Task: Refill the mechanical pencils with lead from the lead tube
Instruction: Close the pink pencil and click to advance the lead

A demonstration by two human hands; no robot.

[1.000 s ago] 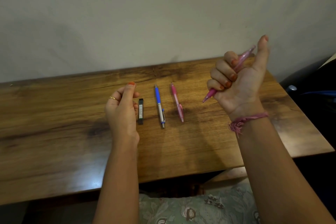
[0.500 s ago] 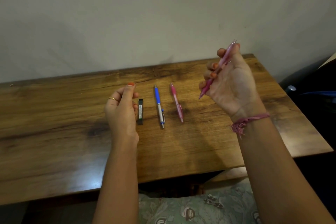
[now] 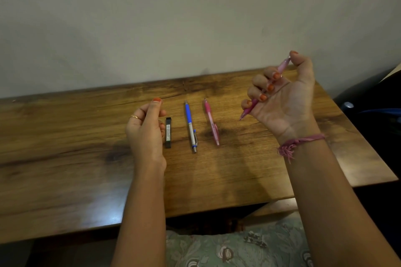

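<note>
The right hand (image 3: 284,102) is raised above the right end of the tabletop (image 3: 65,158), palm toward the camera, its fingers (image 3: 258,91) curled around a translucent pink mechanical pencil (image 3: 265,89); the thumb presses on the pencil's top end and the tip points down-left, clear of the wood. The left hand (image 3: 145,132) hovers loosely cupped, thumb up, fingers half curled and holding nothing that shows. Just right of those fingers lies the black lead tube (image 3: 168,132), flat and lengthwise; next comes a blue-and-silver pencil (image 3: 191,125), then a second pink pencil (image 3: 211,122), each apart from the others, tips pointing away from the person. Bare wood stretches wide to the left of the left hand and toward the near edge; the right edge runs close under the right wrist, which wears a pink thread bracelet (image 3: 300,141). Against half a second ago, the thumb has folded onto the pencil's cap and the pencil sits deeper in the curled fingers; the left hand and the lying items are unchanged.
</note>
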